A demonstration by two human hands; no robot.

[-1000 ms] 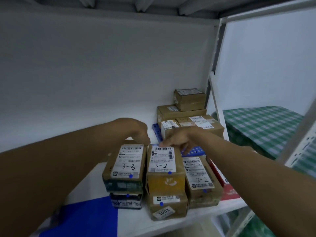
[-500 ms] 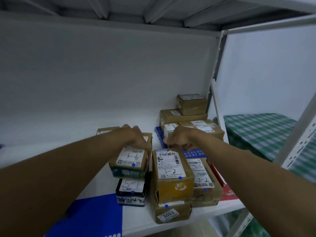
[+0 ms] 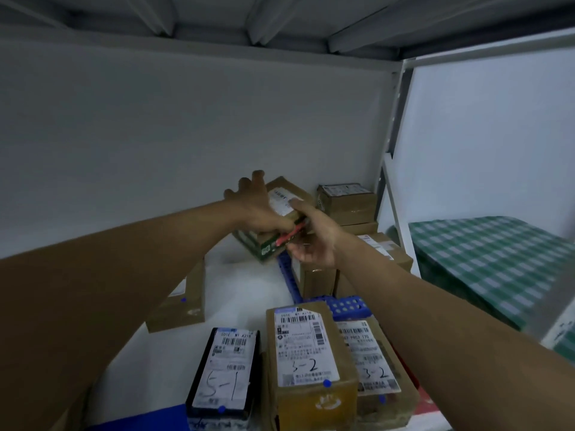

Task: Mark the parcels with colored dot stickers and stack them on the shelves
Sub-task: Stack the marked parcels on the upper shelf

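Note:
A brown parcel with a green lower side [image 3: 264, 247] and a white label is held tilted above the white shelf [image 3: 249, 284], near the back wall. My left hand [image 3: 256, 209] holds it from the top left, fingers spread over its far side. My right hand [image 3: 314, 241] grips its right end, thumb on the label. Something thin and red [image 3: 291, 235] shows between the hands; what it is I cannot tell. At the shelf front lie a black parcel marked 5-1 [image 3: 224, 368], a yellow one marked 5-2 [image 3: 306, 346] and a brown one marked 3-2 [image 3: 370, 359], each with a blue dot.
A brown box with a blue dot [image 3: 186, 306] sits under my left forearm. Stacked brown parcels [image 3: 345, 202] fill the back right corner beside a blue plastic crate [image 3: 343, 306]. A white shelf post [image 3: 401, 181] stands on the right, with green checked cloth [image 3: 485, 259] beyond it.
The parcel left the top of the 5-1 parcel and moved up and back toward the wall. My right hand left the 5-2 parcel and took hold of the lifted one.

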